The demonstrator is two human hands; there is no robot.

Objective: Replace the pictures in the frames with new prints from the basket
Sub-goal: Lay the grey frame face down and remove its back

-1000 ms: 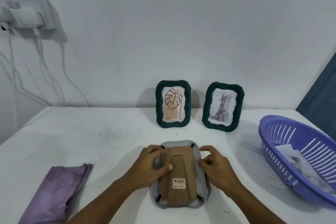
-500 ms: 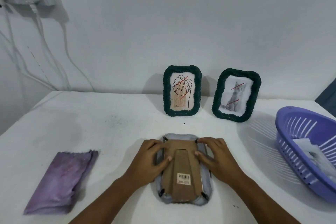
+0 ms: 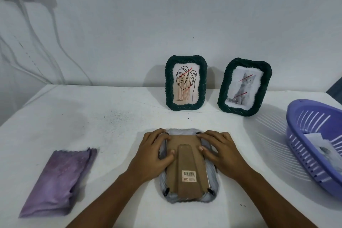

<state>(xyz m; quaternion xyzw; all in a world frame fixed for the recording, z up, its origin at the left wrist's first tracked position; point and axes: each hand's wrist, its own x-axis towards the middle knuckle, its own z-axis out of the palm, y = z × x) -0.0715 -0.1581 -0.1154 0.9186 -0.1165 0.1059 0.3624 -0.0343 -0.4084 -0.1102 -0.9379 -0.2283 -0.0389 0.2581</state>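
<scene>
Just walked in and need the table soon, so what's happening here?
A person is working on a grey frame lying face down on the white table. The left hand and right hand press on its cardboard back, which is not yet off. Two green frames, a leaf drawing and a cat photo, stand behind. Prints wait in the purple basket; a purple cloth lies left.

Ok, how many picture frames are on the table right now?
3. Two green frames stand at the back: leaf print and cat print. A grey frame lies face down under both hands. None seem hidden.
</scene>
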